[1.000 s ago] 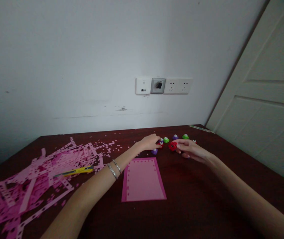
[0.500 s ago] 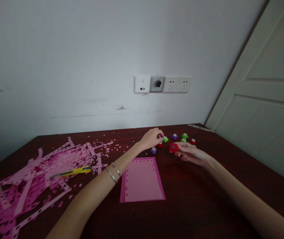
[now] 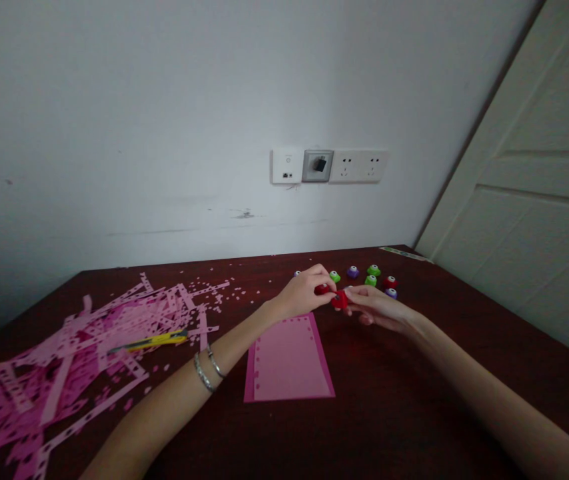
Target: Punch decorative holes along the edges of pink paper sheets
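Note:
My right hand pinches a red craft paper punch above the table, its underside turned toward me. My left hand reaches in from the left, with thumb and forefinger pinched at the punch's left edge. Whatever those fingertips hold is hidden. More red shows between the left fingers; whether that is another punch behind them I cannot tell. Just below the hands lies a pink sheet with small holes along its left and top edges, on a darker pink sheet.
Several small punches stand behind the hands, among them a green punch, a purple punch and a red punch. Pink paper strips are heaped at left, with a yellow utility knife on them. A wall bounds the table's back.
My left hand has come down and right from above the standing punches to the red punch in my right hand. The right hand has shifted slightly left, and the view has moved a little.

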`<state>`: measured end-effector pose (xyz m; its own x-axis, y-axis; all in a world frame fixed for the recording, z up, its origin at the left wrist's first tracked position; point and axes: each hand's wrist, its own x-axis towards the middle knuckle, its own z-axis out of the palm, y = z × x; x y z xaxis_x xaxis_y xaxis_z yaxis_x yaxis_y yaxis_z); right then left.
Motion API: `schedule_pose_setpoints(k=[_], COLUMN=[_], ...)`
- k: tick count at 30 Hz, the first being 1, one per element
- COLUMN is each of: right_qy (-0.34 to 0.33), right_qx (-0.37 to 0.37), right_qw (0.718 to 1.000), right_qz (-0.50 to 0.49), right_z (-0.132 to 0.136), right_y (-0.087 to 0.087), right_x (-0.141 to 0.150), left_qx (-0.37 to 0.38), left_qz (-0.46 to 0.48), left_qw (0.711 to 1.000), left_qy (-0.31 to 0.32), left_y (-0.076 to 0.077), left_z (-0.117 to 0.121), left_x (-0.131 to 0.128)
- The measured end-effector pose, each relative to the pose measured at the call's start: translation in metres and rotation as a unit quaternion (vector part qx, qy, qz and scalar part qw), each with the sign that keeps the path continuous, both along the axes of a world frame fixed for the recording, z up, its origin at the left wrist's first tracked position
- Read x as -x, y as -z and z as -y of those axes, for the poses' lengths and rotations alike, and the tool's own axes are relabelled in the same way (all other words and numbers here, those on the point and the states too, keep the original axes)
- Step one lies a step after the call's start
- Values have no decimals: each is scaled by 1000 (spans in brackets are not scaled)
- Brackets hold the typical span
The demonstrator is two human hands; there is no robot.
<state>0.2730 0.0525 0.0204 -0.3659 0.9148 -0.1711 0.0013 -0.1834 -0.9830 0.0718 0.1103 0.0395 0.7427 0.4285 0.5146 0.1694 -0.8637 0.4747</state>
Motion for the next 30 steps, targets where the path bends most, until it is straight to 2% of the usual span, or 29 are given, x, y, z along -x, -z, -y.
schedule_pose_setpoints(k=[11,24,27,30], right_qy=[2,-15,-10,3], right_qx=[5,5,9,7], right_qw=[1000,1000,1000,1000], right_qz=[6,26,24,26], right_z=[-1,-1,-1,-2], right_y=[2,3,3,4], right_x=[1,2,2,2], left_qx=[-57,-183,-178,-136], left_qz=[-82,-158,-152,-137], left_qw=[995,970,972,981], left_qy=[15,13,3,-9], left_y=[-6,-5,-4,-6], left_z=[4,12,13,11], left_x=[6,1,2,6])
